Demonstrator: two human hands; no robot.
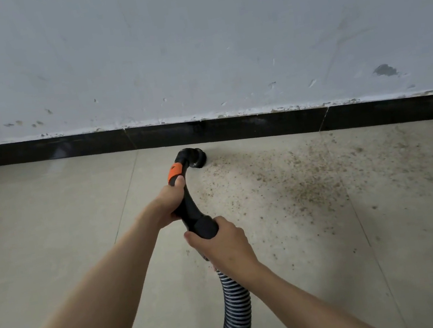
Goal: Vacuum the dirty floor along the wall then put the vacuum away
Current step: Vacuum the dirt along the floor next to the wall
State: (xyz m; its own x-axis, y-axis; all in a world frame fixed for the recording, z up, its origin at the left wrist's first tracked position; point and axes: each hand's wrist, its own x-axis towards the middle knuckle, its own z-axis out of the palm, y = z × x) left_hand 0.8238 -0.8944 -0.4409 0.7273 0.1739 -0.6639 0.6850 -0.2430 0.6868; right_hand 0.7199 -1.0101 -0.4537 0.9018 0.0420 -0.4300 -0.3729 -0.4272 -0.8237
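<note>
I hold a black curved vacuum handle (pixel 192 209) with an orange band near its tip. My left hand (pixel 171 201) grips its upper part, thumb just below the orange band. My right hand (pixel 223 244) grips the lower cuff where the ribbed grey-and-black hose (pixel 235 309) joins. The round black nozzle (pixel 196 158) sits on the floor close to the black baseboard (pixel 232 127). Brown crumbs and dust (pixel 308 183) spread over the tiles to the right of the nozzle. The vacuum body is out of view.
A scuffed white wall (pixel 191 41) rises above the baseboard. Beige floor tiles (pixel 43 217) on the left look free of dirt. The hose runs down out of the bottom edge between my arms.
</note>
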